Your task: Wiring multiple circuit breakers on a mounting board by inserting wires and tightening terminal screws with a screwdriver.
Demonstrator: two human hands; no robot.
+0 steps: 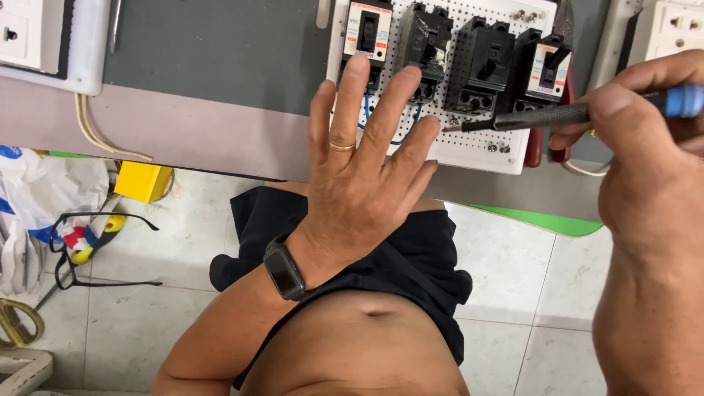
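Screwdriver [557, 115], light, stiff, gripped by its blue handle in my right hand [645, 147]; at nine o'clock, my left hand [363, 176], open, steadied the rigid pegboard [469, 150].

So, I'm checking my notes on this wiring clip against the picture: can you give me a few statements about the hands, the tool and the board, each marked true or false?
1. The right hand holds a screwdriver with a blue handle. True.
2. The screwdriver tip points at the white perforated board below the circuit breakers. True.
3. The left hand is clenched around a breaker. False: it lies open, fingers spread, over the board's lower edge.
4. The left hand wears a ring and its wrist a dark smartwatch. True.
5. Six breakers sit on the board. False: four show.
6. The yellow box stands on the board. False: it sits below the table edge, to the left.
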